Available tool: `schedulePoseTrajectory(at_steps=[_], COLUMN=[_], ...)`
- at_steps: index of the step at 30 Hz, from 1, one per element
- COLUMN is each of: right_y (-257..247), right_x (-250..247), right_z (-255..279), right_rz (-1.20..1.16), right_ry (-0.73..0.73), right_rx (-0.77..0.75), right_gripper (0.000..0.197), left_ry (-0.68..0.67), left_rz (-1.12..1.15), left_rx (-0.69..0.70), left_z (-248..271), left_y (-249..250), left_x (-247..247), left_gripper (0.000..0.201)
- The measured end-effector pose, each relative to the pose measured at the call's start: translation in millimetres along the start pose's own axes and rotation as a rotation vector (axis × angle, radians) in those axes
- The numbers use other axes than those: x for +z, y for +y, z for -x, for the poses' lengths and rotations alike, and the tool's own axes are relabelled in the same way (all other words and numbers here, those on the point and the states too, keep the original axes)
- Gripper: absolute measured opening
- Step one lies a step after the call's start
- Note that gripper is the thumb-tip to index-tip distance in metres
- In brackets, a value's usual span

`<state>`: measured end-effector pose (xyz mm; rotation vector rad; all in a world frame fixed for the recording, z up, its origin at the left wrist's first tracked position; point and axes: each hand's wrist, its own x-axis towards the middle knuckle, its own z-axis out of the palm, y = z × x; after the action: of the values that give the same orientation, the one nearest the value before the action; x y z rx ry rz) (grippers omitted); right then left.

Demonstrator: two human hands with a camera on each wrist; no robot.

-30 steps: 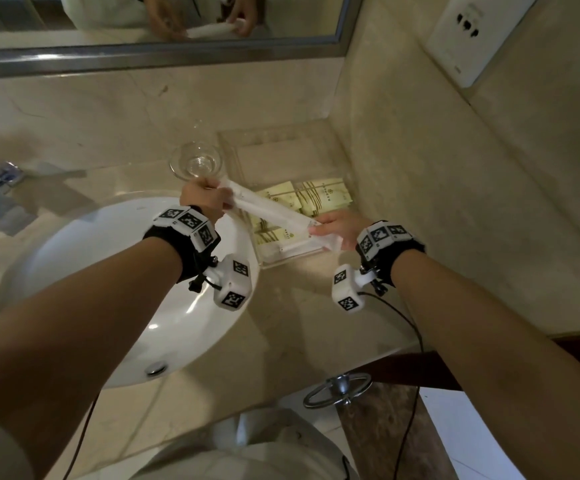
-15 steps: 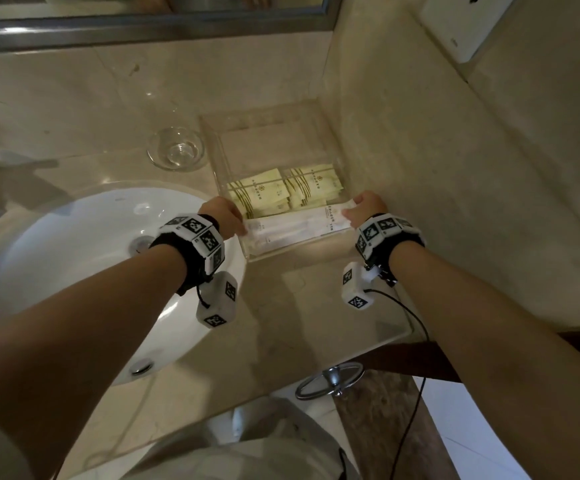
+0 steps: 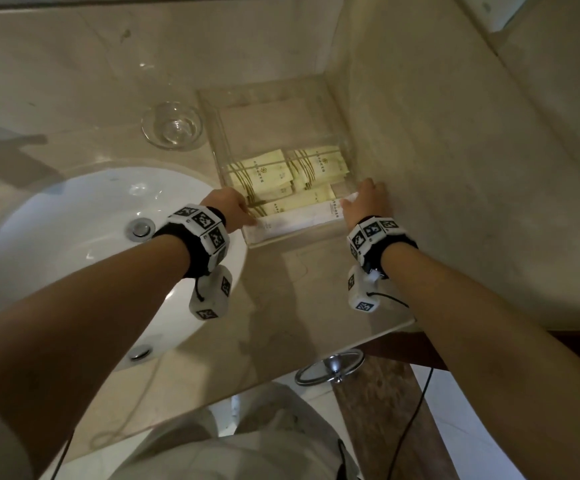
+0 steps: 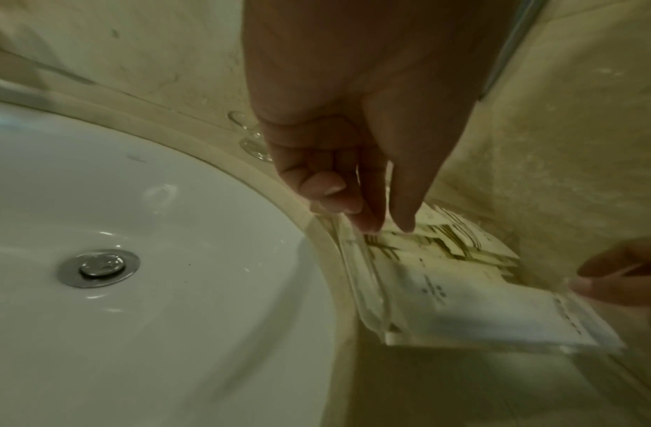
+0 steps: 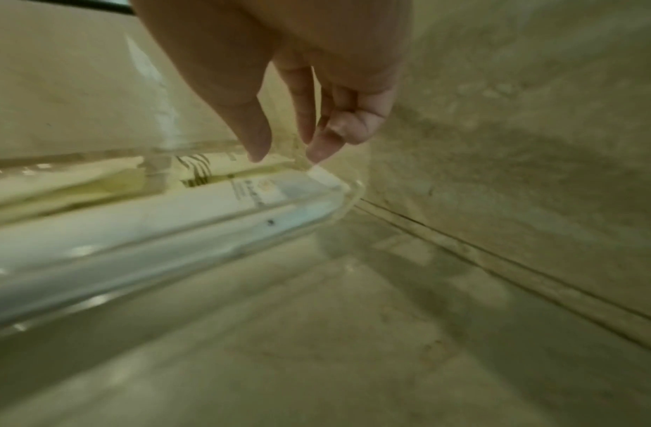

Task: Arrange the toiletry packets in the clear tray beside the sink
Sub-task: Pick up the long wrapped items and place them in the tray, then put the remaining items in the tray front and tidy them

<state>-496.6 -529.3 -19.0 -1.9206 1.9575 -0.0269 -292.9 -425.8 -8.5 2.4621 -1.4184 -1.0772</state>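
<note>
A clear tray (image 3: 268,116) stands on the counter in the corner, right of the sink (image 3: 74,244). Yellow packets (image 3: 264,171) fill its middle, and a long white packet (image 3: 299,220) lies across its front. My left hand (image 3: 243,213) is at the packet's left end. In the left wrist view its thumb and fingers (image 4: 371,225) point down with a gap between them, over the tray's left rim. My right hand (image 3: 358,199) is at the packet's right end. There a fingertip (image 5: 316,156) touches the white packet (image 5: 206,208), with the thumb apart from it.
A small glass bowl (image 3: 172,125) sits left of the tray's far end. The marble side wall (image 3: 455,168) runs close along the tray's right side. Bare counter (image 3: 299,289) lies in front of the tray. A metal ring (image 3: 330,367) hangs below the counter edge.
A second ago both hands held the long white packet above the tray. They lowered it into the tray's front, and now the fingers have loosened at its two ends.
</note>
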Motion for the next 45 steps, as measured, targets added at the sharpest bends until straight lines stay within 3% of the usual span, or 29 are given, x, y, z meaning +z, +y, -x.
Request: schedulePoseTrajectory(at_steps=[4,8,11,19,23,25,31,35,45], right_y=[-22,-68,-117,-253,-305,-328,-383,-415,-469], right_x=[-2,3,15,84,123,144,185,210,256], right_z=[9,32,59,158,209,235,276,287,281], right_rz=[-0.052,-0.105,-0.114,-0.133,-0.081,-0.073,-0.127,-0.088,-0.072], right_ry=[-0.032,-0.11,-0.171,-0.447,-0.571,-0.607,-0.62,-0.539,-0.444], right_rx=[-0.042,-0.146,-0.266,-0.61,-0.71,-0.737,-0.674,-0.637,-0.479], right_gripper=[0.035,0.014,0.02,0.019,0.013,0.022,0.022,0.027,0.056], left_ry=[0.052,0.125,0.194,0.281,0.362,0.412,0.596,0.65,0.681], left_rz=[0.141,0.335,0.405,0.534,0.593,0.631,0.73,0.769,0.553], left_rx=[-0.037,-0.088,-0.136,-0.352,-0.503,-0.571,-0.695,-0.758,-0.671], left_z=[6,19,35,108,151,172,205,206,159], left_y=[-14,-43,-82,-234,-310,-348,-423,-458,-487], left_x=[-21,-46,-64,-96,-102,-102,-98,-100,-116], left_gripper=[0.024,0.025,0.034,0.035,0.029,0.029,0.023,0.011,0.039])
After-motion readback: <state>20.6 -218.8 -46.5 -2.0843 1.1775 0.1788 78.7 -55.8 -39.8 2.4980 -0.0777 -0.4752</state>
